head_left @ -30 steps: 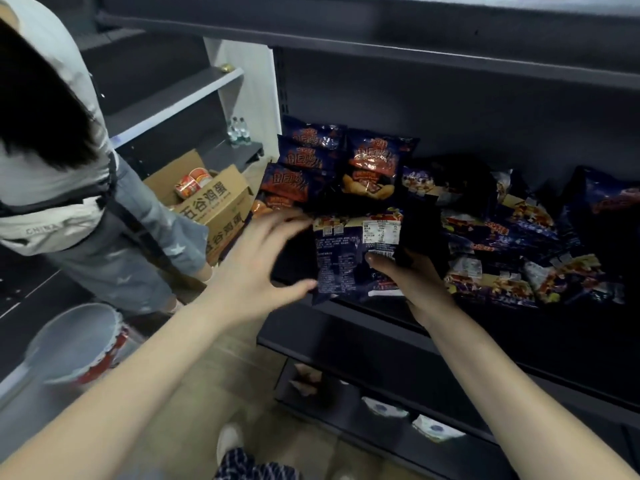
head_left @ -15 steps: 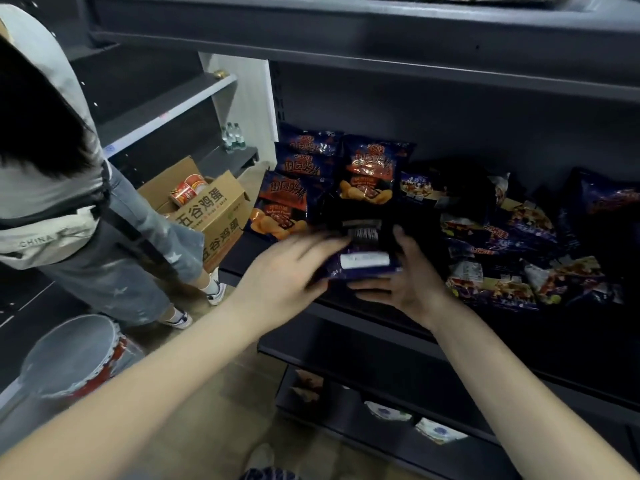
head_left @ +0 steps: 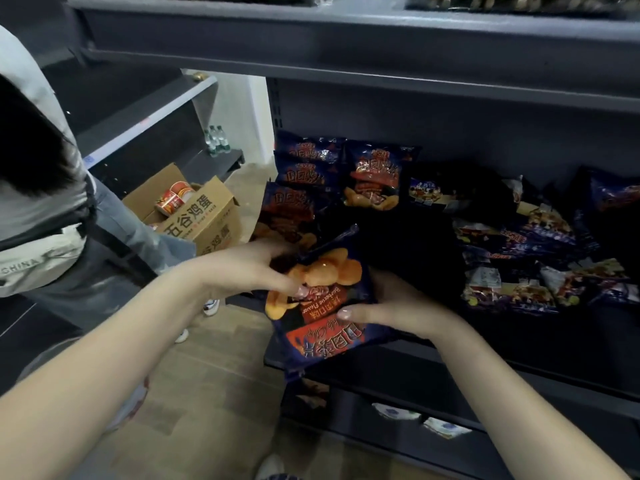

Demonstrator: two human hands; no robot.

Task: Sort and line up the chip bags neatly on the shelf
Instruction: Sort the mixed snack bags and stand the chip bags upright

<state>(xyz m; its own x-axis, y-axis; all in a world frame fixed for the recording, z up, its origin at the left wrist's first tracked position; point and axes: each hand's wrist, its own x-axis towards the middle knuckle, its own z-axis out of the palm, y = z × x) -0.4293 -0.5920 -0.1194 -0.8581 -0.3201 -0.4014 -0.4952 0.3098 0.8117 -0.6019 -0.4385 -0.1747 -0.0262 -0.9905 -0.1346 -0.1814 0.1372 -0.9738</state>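
dark metal shop shelf, wood-patterned floor below. held over the shelf's front edge, left of centre: one chip bag, printed face toward the camera, lettering upside down, tilted. left hand grip clamped on the bag's left side, thumb across the front. right hand grip clamped on its right side, thumb on the front, fingers hidden behind. standing in rows behind it at the left: matching red-and-blue bags. lying in a loose heap to the right: blue bags. on the floor at left: open cardboard box, second person just beside it.
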